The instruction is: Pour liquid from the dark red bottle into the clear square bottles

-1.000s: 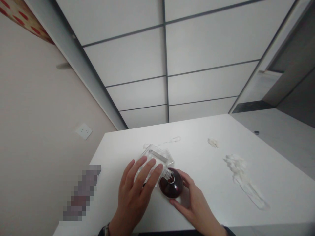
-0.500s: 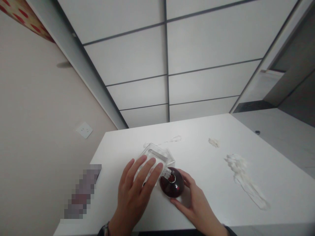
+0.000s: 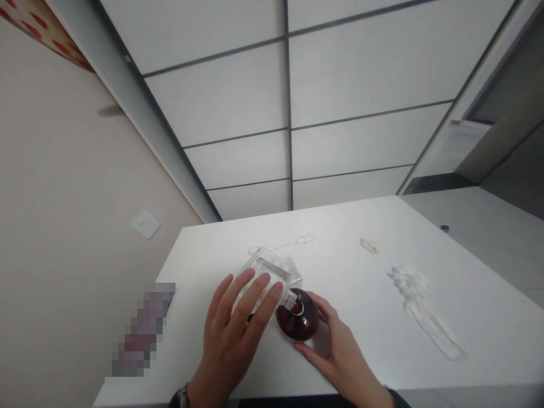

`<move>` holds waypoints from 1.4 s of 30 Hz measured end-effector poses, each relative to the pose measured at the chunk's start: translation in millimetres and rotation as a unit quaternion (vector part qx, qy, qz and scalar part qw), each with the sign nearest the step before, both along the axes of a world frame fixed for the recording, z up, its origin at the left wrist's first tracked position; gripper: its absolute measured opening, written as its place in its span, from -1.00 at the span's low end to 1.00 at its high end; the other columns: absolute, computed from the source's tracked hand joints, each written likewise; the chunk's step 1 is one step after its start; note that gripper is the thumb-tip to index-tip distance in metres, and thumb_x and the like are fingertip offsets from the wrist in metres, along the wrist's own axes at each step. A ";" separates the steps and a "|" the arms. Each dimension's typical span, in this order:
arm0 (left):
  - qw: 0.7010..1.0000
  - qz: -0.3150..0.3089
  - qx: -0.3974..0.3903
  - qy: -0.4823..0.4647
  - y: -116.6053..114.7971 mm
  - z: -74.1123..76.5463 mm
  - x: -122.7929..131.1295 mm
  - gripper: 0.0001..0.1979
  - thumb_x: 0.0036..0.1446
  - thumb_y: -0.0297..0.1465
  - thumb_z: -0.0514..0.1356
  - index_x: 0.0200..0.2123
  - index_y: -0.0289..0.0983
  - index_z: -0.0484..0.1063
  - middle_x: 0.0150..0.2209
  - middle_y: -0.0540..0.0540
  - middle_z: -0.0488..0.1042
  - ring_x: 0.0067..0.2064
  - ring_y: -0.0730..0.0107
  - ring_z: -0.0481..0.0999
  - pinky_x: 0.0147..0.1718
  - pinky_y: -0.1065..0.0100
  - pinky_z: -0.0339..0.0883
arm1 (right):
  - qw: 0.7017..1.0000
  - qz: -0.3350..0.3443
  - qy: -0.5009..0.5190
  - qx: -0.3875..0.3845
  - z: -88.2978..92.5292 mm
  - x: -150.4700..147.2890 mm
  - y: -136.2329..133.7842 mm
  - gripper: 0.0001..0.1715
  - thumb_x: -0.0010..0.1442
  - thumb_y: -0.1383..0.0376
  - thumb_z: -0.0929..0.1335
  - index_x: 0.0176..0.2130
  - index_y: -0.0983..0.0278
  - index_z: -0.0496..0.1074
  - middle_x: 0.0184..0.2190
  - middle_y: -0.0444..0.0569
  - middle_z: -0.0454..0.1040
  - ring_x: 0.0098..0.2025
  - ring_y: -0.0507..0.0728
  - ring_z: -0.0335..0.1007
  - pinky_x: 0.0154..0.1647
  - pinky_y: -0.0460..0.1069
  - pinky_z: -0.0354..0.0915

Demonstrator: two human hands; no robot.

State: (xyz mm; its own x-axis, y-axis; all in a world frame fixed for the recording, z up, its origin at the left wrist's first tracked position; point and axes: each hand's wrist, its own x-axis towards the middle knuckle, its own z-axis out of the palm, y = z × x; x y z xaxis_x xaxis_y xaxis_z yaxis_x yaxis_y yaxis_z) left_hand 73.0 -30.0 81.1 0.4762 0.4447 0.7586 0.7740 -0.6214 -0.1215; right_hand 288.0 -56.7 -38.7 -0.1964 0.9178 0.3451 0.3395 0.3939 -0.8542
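A clear bottle (image 3: 272,266) is held tilted by the fingers of the left hand (image 3: 232,328), its neck at the mouth of a dark-red vessel (image 3: 296,327) clasped on the white table (image 3: 361,300) by the right hand (image 3: 342,343). Contents are indistinct; the bottle is partly hidden.

Ok so the round jar (image 3: 297,327) at 6 o'clock is a super dark glossy red, and the bottle (image 3: 276,271) beside it is just clear. Table (image 3: 340,255)'s plain white. Cupboard doors (image 3: 340,73) at 12: off-white with a dark grey grid. Pinkish-beige wall (image 3: 63,226) at 9, milky-white crumpled wrap (image 3: 412,289) at 4, and some cream thing (image 3: 46,34) with red blotches at 10.
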 end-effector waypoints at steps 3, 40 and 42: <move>1.000 0.001 0.000 0.001 -0.2 -0.2 -0.5 -0.58 0.36 -0.72 0.11 0.13 -0.27 0.55 0.11 -0.13 0.60 0.48 0.27 0.25 0.52 0.16 0.05 | 1.000 0.001 0.001 0.000 0.2 -0.1 0.3 -0.12 0.30 0.26 0.48 0.42 0.12 0.07 0.35 0.18 0.43 0.33 0.30 0.47 0.27 0.20 0.51; 1.000 -0.001 0.006 0.008 0.0 1.2 0.5 -0.62 0.39 -0.67 0.13 0.12 -0.24 0.56 0.09 -0.13 0.61 0.42 0.23 0.33 0.50 0.14 0.08 | 1.000 0.002 0.018 -0.025 -1.9 -2.0 -2.0 -0.15 0.32 0.24 0.47 0.42 0.15 0.09 0.35 0.22 0.41 0.34 0.33 0.45 0.31 0.24 0.48; 1.000 -0.002 0.009 0.008 -0.3 0.9 0.0 -0.62 0.39 -0.67 0.13 0.12 -0.25 0.56 0.09 -0.14 0.60 0.42 0.22 0.32 0.51 0.14 0.07 | 1.000 0.003 0.014 -0.020 -2.1 -1.6 -1.8 -0.15 0.32 0.24 0.47 0.43 0.14 0.08 0.35 0.21 0.41 0.35 0.32 0.45 0.30 0.23 0.49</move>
State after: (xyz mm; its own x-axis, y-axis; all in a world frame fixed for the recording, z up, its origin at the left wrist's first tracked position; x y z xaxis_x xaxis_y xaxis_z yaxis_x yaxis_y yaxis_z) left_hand 73.0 -30.2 82.0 0.4907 0.4293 0.7583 0.7688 -0.6228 -0.1450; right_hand 286.4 -58.5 -40.8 -0.1925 0.9298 0.3136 0.3126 0.3610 -0.8786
